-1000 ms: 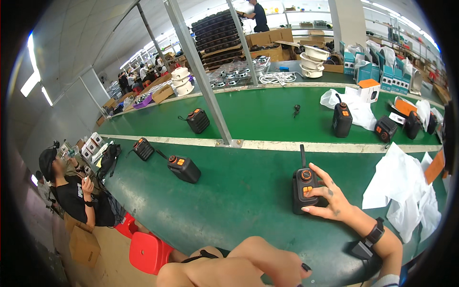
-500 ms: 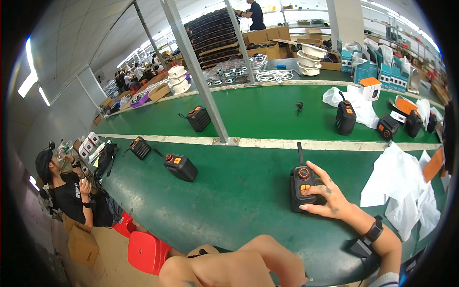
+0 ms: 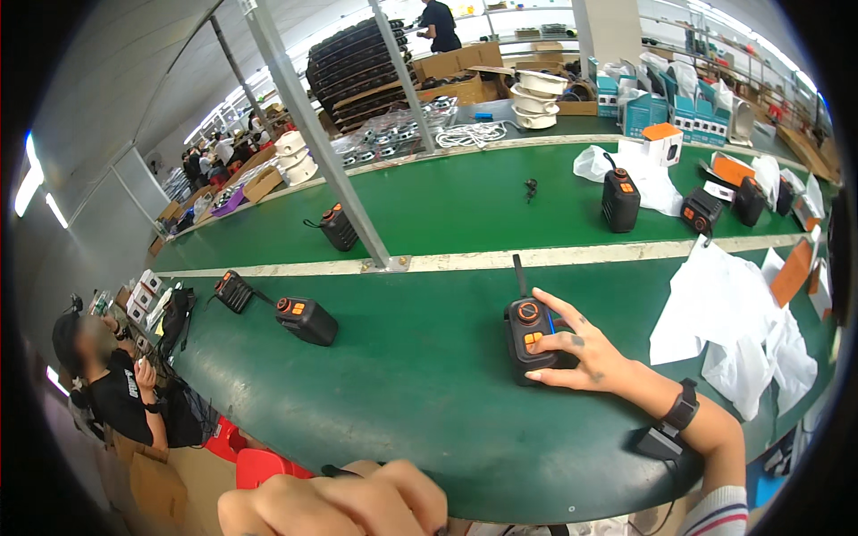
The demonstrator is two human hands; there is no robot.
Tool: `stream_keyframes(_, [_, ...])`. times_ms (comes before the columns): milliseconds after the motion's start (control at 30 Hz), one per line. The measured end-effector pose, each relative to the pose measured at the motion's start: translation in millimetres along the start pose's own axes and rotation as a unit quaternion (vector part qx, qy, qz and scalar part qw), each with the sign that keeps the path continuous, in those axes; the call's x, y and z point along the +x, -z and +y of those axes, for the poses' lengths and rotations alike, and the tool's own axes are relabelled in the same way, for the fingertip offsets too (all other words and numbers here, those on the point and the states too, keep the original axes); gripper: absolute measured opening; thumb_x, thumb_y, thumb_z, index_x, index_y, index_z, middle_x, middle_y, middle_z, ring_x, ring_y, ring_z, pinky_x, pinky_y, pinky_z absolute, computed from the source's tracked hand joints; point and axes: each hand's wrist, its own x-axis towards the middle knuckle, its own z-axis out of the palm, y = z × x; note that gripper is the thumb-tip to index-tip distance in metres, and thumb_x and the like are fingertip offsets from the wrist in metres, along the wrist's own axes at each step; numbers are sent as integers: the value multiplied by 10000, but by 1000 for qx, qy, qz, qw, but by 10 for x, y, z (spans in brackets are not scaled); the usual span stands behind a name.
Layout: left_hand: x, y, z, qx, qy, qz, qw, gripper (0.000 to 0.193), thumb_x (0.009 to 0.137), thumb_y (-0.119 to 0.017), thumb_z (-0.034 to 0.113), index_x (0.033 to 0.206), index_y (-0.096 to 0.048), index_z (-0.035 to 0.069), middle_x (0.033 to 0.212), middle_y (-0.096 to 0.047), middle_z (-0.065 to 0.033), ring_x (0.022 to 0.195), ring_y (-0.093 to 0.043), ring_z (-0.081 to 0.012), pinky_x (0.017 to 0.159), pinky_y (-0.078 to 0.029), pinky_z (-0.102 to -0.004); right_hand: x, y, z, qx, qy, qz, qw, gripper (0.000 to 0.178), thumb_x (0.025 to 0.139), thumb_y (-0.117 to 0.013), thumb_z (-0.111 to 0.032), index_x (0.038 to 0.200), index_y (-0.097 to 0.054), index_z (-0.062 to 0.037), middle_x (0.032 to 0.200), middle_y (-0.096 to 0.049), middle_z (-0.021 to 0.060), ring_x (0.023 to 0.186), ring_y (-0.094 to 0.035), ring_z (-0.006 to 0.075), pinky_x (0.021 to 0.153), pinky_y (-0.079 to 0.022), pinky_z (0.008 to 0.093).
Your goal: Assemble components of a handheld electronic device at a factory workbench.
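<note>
A: Head view, the only one. Where's the boxy device [image 3: 521, 350]?
B: On the green bench [image 3: 420, 384], standing, knob [image 3: 529, 311] & orange buttons [image 3: 534, 338] up, L of the white sheets [image 3: 706, 299].
A: R hand [image 3: 585, 357]?
B: Grip's closed on it, thumb & index spread along the near side, another finger on the btns. L hand [image 3: 344, 500]'s low & close to the cam, fingers curled; can't tell if there's anything in it.
A: Heavy, d'you think?
B: Prob. medium, solid for its size. Shell looks stiff, so a firm squeeze shd be OK. Smooth faces may slip a bit; corners prob. help.
A: Best hold?
B: I'd say round the body, thumb opp. fingers, clear of knob & btns. Strap [image 3: 519, 275] looks soft, OK for a light lift but it'd prob. swing.
A: Fragile?
B: Knob, maybe, if dropped.
</note>
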Motion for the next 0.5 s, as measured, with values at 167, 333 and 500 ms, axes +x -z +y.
stream_keyframes(167, [98,114,-168,31,-29,-98,994,89,783,-697,90,701,-663,79,661,-609,-51,547,-499,-172,596,-316,-328,-28,-23,18,10,8,32,999,371,717,-794,-294,1032,-654,-158,1429,-283,251,1264,-403,425,943,-452,474])
stream_keyframes(333, [127,133,-248,56,-89,-192,976,95,814,-623,70,720,-611,83,635,-591,-70,509,-497,-180,539,-336,-316,-32,-7,-10,-62,32,34,997,376,705,-802,-297,1030,-656,-175,1380,-313,219,1208,-412,399,935,-430,471])
stream_keyframes(500, [-75,131,-294,100,-95,-235,962,85,836,-532,40,863,-504,116,651,-576,-117,546,-520,-223,515,-393,-333,-64,-27,-8,-81,38,38,995,399,701,-807,-293,1048,-639,-190,1312,-350,194,1153,-406,380,929,-417,467])
